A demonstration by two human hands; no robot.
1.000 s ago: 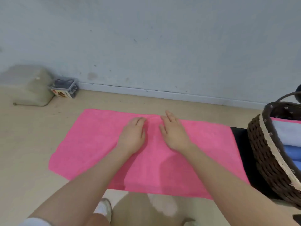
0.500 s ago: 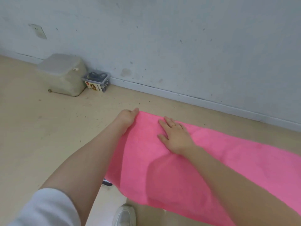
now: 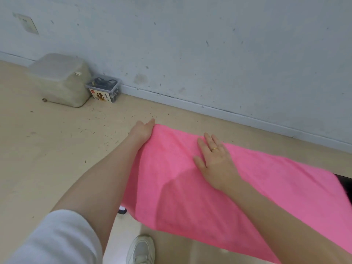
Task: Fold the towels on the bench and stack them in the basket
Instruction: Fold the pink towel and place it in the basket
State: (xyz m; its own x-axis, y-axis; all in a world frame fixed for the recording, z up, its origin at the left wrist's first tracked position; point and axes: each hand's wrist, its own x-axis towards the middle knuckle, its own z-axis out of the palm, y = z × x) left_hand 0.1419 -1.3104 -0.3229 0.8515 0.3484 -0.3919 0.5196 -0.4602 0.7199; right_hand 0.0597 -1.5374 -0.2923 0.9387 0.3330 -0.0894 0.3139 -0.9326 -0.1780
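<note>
Head view: my left hand [image 3: 143,130] grips the towel's [image 3: 190,187] far left corner on the bench [image 3: 47,149]; my right hand [image 3: 215,162] presses flat, fingers straight.

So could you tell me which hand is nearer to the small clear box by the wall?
Left. The left hand is at the pink towel's far left corner, closest to the clear box. The right hand lies flat on the towel, farther right.

From my feed, the pink terry towel [image 3: 238,187] lies on the beige wooden table [image 3: 57,149]; far left by the wall sit a grey lidded plastic tub [image 3: 61,80] and, just right of it, a small clear plastic box [image 3: 103,89].
</note>
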